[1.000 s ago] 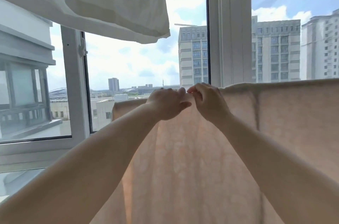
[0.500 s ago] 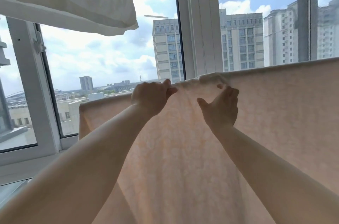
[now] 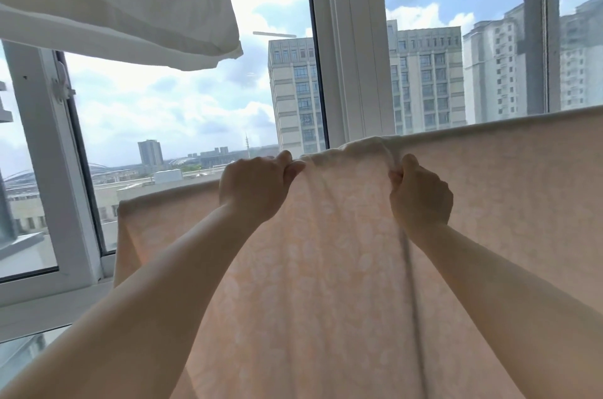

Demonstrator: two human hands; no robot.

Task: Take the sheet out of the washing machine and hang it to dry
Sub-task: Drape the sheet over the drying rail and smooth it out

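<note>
Sheet [image 3: 326,268] hangs thin, soft, light; left hand [image 3: 253,191] and right hand [image 3: 421,198] fingers pinch its bunched top edge.

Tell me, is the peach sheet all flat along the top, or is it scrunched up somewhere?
Mostly flat, but the sheet is scrunched between the left hand and right hand, which pinch its top edge where it humps up.

- Your single head camera looks forward and slightly upward, along both forearms.
- It sits close: your left hand [image 3: 253,191] and right hand [image 3: 421,199] fill mid-frame.
- Beyond your hands it faces the window [image 3: 346,49].
</note>
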